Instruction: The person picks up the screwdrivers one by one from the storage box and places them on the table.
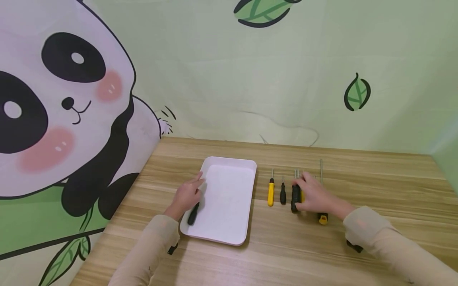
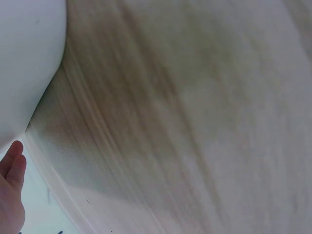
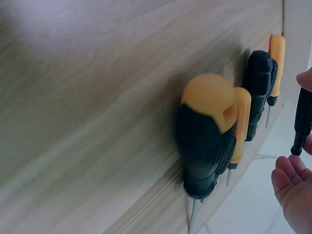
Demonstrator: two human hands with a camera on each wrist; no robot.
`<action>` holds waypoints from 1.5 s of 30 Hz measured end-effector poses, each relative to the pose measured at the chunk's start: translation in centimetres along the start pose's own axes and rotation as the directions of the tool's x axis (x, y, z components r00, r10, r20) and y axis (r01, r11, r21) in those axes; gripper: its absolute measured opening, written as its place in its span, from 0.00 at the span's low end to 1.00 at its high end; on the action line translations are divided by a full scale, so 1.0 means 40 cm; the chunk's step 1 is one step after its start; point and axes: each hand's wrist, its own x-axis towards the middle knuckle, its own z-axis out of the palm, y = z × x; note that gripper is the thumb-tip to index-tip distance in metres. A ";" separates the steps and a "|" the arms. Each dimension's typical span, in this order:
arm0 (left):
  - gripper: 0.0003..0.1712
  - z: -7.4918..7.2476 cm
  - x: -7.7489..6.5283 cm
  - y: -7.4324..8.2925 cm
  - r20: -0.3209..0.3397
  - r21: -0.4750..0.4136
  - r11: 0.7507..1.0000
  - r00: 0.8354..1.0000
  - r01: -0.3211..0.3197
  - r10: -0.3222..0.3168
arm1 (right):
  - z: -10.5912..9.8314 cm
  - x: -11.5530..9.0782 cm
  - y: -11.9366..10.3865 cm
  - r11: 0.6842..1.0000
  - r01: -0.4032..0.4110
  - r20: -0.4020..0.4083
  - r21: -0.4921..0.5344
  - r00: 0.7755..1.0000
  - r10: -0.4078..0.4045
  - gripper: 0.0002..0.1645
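Note:
A white tray [image 1: 229, 198] lies at the left of the table, and my left hand [image 1: 187, 196] rests at its left rim with fingers extended. The left wrist view shows the fingers [image 2: 17, 163] of that hand beside the tray's edge [image 2: 34, 44]. Inside the tray, partly under the hand, is a black-handled screwdriver [image 1: 193, 214]; its shaft is hidden. My right hand [image 1: 316, 196] is over the row of screwdrivers. It pinches a black screwdriver [image 3: 303, 117] by the handle, just above a thick black-handled one [image 3: 258, 87] on the table.
The row holds a yellow screwdriver [image 1: 270, 193], a small black one [image 1: 283, 194], another yellow one [image 3: 241, 126] and a large yellow-and-black one [image 3: 204, 131] with a long shaft. A printed cloth wall [image 1: 222, 79] stands behind the wooden table [image 1: 286, 254].

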 end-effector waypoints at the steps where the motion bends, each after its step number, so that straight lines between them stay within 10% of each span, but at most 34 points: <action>1: 0.25 0.000 0.000 0.000 0.001 -0.001 1.000 1.000 0.002 -0.002 | 0.000 -0.002 0.004 1.000 -0.001 -0.001 0.003 1.000 0.001 0.36; 45: 0.25 -0.001 -0.001 0.001 -0.011 -0.011 1.000 1.000 -0.005 0.005 | -0.036 -0.105 0.130 0.994 -0.065 -0.006 -0.089 0.998 0.065 0.33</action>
